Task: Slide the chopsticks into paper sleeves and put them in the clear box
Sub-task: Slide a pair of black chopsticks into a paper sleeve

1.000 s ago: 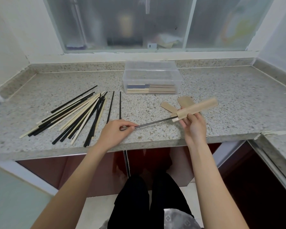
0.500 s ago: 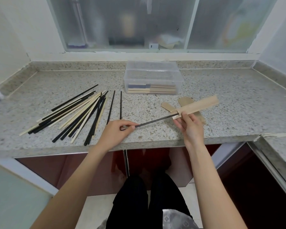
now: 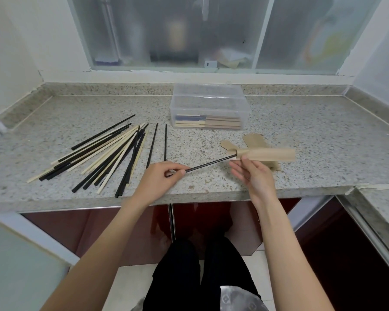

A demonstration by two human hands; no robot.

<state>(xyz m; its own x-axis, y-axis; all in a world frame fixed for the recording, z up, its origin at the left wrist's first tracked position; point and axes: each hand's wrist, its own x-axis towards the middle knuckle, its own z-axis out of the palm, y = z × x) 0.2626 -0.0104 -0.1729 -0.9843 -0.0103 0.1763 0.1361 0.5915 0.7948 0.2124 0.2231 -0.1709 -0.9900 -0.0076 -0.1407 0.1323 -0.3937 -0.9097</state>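
I am noting the left hand [image 3: 158, 177] pinching a black chopstick [image 3: 211, 163] into the paper sleeve [image 3: 267, 154] the right hand [image 3: 255, 173] is pinching; pushing it home seems next.

Left hand [image 3: 161, 176] pinches black chopstick [image 3: 211, 163], tip inside paper sleeve [image 3: 267, 154] held by right hand [image 3: 255, 176]

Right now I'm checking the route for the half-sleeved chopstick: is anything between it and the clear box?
Nothing visible blocks it. The paper sleeve, held by the right hand, hangs above spare sleeves; beyond them, only bare counter lies before the open-topped clear box.
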